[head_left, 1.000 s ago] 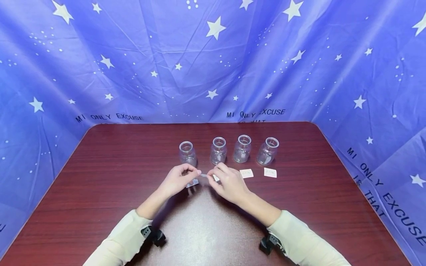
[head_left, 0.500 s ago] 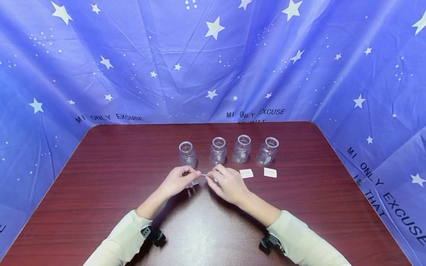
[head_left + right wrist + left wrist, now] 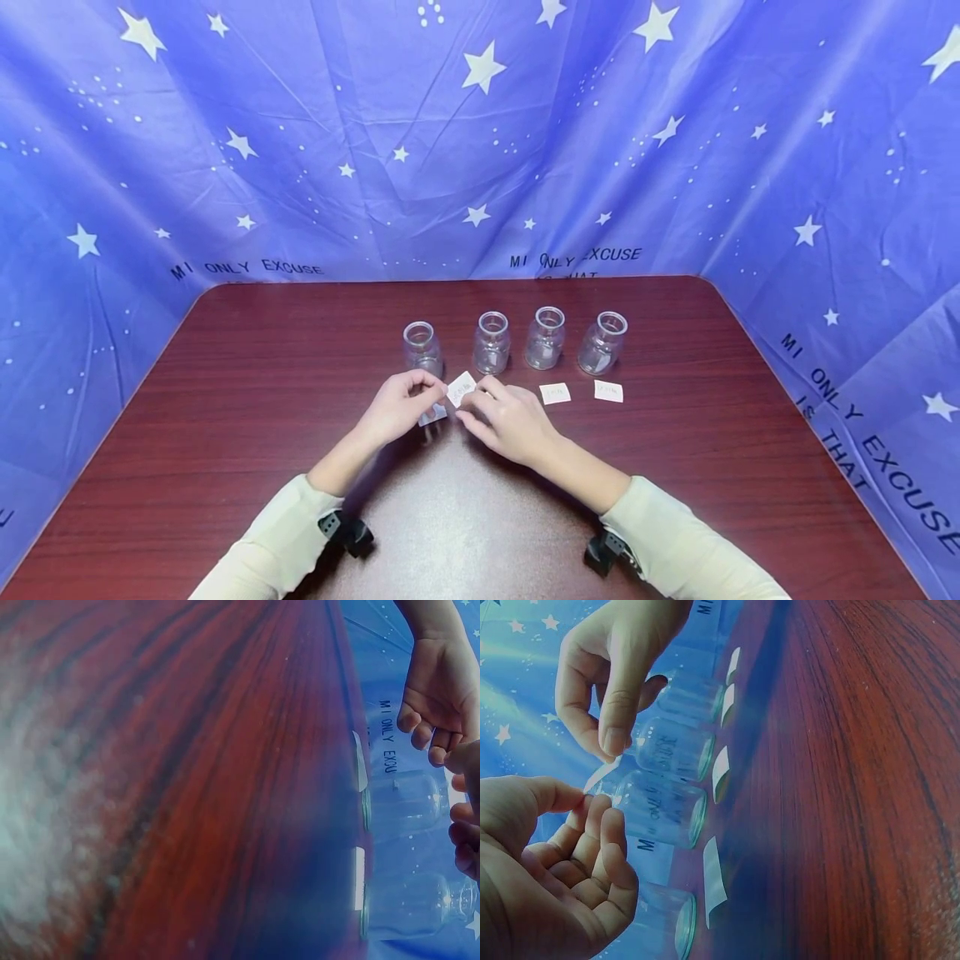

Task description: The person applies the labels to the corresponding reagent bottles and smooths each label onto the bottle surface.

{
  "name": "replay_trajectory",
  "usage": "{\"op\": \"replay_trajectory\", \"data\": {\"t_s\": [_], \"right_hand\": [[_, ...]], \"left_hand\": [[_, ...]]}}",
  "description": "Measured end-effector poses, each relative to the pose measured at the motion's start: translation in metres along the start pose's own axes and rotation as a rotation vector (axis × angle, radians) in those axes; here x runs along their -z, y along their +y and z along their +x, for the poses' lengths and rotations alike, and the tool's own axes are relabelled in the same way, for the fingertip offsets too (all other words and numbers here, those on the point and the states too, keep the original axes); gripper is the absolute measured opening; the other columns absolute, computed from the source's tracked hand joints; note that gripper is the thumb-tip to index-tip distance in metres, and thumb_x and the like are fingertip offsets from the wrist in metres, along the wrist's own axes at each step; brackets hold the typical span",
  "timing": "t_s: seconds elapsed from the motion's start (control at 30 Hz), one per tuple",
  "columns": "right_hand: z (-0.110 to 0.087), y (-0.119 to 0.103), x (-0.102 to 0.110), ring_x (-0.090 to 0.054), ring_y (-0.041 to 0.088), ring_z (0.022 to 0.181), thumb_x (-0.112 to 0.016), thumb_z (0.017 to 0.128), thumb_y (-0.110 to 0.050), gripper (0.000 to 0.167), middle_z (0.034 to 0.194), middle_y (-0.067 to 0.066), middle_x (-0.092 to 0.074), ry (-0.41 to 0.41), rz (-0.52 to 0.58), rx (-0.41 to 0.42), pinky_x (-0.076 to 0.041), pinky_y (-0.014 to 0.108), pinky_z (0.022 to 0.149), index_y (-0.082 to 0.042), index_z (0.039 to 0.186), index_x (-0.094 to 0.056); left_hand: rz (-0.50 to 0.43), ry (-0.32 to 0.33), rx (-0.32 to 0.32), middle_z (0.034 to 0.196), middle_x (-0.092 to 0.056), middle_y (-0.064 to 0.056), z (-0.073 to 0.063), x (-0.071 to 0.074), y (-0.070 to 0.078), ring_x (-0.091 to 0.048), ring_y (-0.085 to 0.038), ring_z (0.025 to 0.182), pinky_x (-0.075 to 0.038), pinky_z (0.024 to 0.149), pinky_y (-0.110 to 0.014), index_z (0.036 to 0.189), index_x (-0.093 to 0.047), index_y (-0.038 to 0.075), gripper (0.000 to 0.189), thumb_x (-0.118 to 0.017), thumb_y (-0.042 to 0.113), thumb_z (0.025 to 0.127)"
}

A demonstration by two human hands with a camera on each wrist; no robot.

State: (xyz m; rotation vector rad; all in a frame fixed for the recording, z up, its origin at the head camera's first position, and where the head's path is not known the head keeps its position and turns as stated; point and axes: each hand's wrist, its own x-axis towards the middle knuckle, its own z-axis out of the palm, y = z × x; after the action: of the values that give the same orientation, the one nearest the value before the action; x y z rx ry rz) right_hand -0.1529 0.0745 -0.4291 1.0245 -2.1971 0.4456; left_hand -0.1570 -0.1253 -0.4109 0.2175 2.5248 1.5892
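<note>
A small white paper label with faint writing is held up between both hands, its face turned to the head camera. My left hand pinches its left corner between thumb and forefinger. At the opposite edge, the fingertips of my right hand grip it; the left wrist view shows the label edge-on between the two hands. Below the left fingers lies another label on the table. A third label, hidden behind the right hand in the head view, shows in the left wrist view.
Several open glass jars stand in a row behind the hands, from the left jar to the right jar. Two more labels, a left one and a right one, lie before the right-hand jars on the dark red table.
The held label has turned from nearly edge-on to showing its written face. The right fingers have shifted slightly along its edge; the left hand has hardly moved.
</note>
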Motion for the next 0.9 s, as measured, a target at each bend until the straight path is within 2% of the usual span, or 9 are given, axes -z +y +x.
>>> {"op": "replay_trajectory", "data": {"t_s": [0.17, 0.3, 0.5, 0.6, 0.73, 0.9], "right_hand": [[0.002, 0.002, 0.002, -0.043, 0.003, 0.050, -0.074, 0.077, -0.027, 0.014, 0.080, -0.004, -0.056, -0.005, 0.058, -0.060, -0.038, 0.016, 0.046, -0.017, 0.083, -0.066], [0.004, 0.005, 0.003, -0.041, 0.003, 0.050, -0.072, 0.079, -0.023, 0.011, 0.079, -0.003, -0.058, -0.028, 0.135, -0.183, -0.036, 0.014, 0.045, -0.015, 0.086, -0.067], [0.008, 0.007, 0.002, -0.054, 0.010, 0.060, -0.070, 0.081, -0.023, 0.017, 0.081, -0.003, -0.062, -0.131, 0.238, -0.368, -0.040, 0.016, 0.051, -0.014, 0.095, -0.070], [0.012, 0.006, 0.001, -0.054, 0.012, 0.062, -0.070, 0.081, -0.021, 0.012, 0.078, -0.003, -0.063, -0.179, 0.338, -0.454, -0.039, 0.018, 0.053, -0.013, 0.090, -0.071], [0.017, 0.006, -0.003, -0.050, 0.007, 0.062, -0.070, 0.081, -0.018, 0.006, 0.075, -0.003, -0.063, -0.222, 0.469, -0.574, -0.040, 0.017, 0.055, -0.013, 0.082, -0.069], [0.021, 0.007, -0.011, -0.049, 0.003, 0.062, -0.070, 0.082, -0.018, 0.006, 0.073, -0.002, -0.063, -0.240, 0.530, -0.612, -0.042, 0.017, 0.057, -0.012, 0.081, -0.068]], "left_hand": [[0.013, 0.005, 0.014, 0.080, -0.070, -0.008, -0.001, 0.002, -0.001, -0.059, -0.010, 0.064, -0.046, 0.060, -0.023, 0.091, -0.067, 0.006, 0.014, -0.059, 0.017, 0.088], [0.021, -0.011, 0.012, 0.082, -0.069, -0.009, -0.002, 0.004, -0.001, -0.060, -0.013, 0.065, -0.047, 0.062, -0.024, 0.091, -0.067, 0.006, 0.013, -0.059, 0.016, 0.088], [0.057, -0.032, -0.033, 0.080, -0.068, -0.009, -0.003, 0.006, -0.004, -0.061, -0.017, 0.067, -0.046, 0.062, -0.021, 0.090, -0.066, 0.005, 0.012, -0.059, 0.014, 0.088], [0.094, -0.035, -0.059, 0.078, -0.067, -0.006, -0.003, 0.007, -0.005, -0.058, -0.012, 0.067, -0.045, 0.062, -0.020, 0.089, -0.066, 0.007, 0.010, -0.059, 0.015, 0.088], [0.145, -0.021, -0.096, 0.077, -0.065, -0.003, -0.003, 0.010, -0.008, -0.054, -0.007, 0.066, -0.044, 0.062, -0.020, 0.088, -0.066, 0.009, 0.010, -0.060, 0.017, 0.088], [0.139, 0.006, -0.125, 0.077, -0.066, -0.003, -0.002, 0.016, -0.011, -0.056, -0.007, 0.066, -0.045, 0.062, -0.019, 0.087, -0.066, 0.007, 0.008, -0.066, 0.014, 0.084]]}}
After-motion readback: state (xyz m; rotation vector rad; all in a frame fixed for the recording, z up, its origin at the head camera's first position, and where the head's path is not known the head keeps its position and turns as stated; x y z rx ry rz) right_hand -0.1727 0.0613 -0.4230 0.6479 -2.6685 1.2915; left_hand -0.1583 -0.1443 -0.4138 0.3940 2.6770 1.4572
